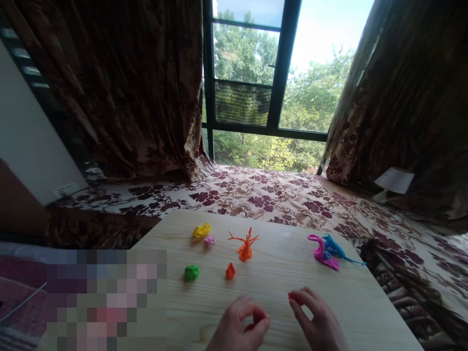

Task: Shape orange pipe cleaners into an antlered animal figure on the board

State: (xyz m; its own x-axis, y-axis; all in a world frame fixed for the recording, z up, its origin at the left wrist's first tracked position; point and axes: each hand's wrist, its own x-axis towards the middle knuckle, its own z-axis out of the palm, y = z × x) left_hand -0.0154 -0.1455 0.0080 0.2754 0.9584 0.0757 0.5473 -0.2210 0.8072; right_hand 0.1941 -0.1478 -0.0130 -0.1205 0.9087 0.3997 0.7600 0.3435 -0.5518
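My left hand [243, 324] is above the near part of the table, thumb and forefinger pinched together. A trace of orange shows at its fingertips, seemingly a small bit of modelling clay. To the right, my right hand [317, 319] also pinches, with a tiny bit of orange modelling clay [290, 295] at its fingertips. The two hands are apart. Beyond my left hand lies a small orange clay lump [230, 271]. Farther back stands an orange clay figure [245, 248] with thin branching arms.
A green clay lump [191, 273], a yellow one [202, 230] and a pink one [209, 241] lie on the left of the wooden table [278, 280]. Magenta [321, 252] and blue [338, 248] clay shapes touch at right. A lamp [395, 181] stands beyond. Lower left is pixelated.
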